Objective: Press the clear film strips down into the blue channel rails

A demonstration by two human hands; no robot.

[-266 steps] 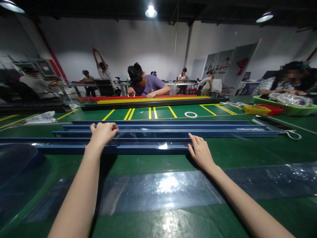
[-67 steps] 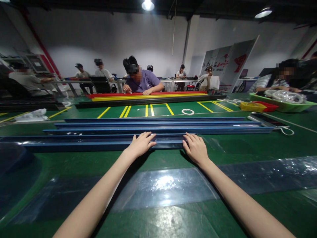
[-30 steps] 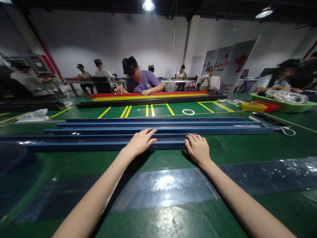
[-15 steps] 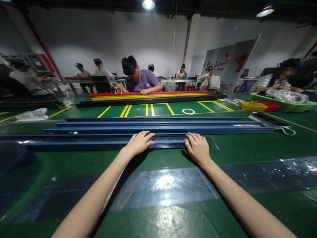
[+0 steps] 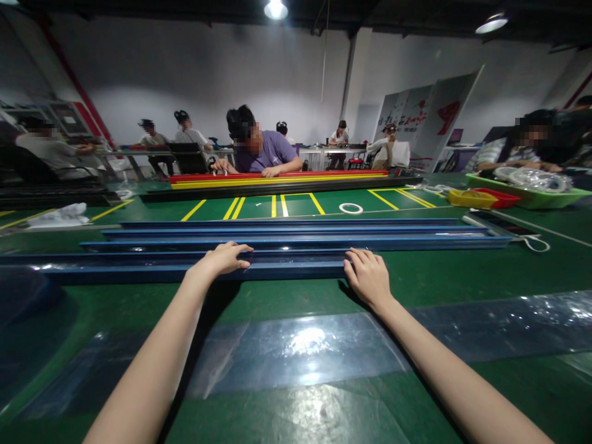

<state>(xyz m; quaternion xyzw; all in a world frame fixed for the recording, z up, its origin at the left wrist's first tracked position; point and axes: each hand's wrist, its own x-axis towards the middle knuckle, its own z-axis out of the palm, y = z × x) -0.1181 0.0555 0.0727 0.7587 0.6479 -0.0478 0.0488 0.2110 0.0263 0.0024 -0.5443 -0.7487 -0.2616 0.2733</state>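
A long blue profile strip (image 5: 296, 270), shaped like a channel, lies across the green table in front of me. My left hand (image 5: 226, 258) rests over this strip left of centre, its fingers stretched to the right and the thumb apart. At the strip's right end is my right hand (image 5: 369, 275), with its fingers bent over the end and the thumb on the near side. Just beyond lie several similar blue strips (image 5: 296, 243), parallel to it. A clear plastic film (image 5: 287, 351) is spread flat on the table nearer to me, below my forearms.
Red, yellow and black strips (image 5: 277, 182) lie at the far side, before a person in a purple shirt (image 5: 268, 153). A white ring (image 5: 351, 208) lies on the table. A phone with a cable (image 5: 504, 225) and green bin (image 5: 531, 191) are at right.
My left hand has slid left along the near blue strip, away from my right hand. The right hand stays at the strip's end.
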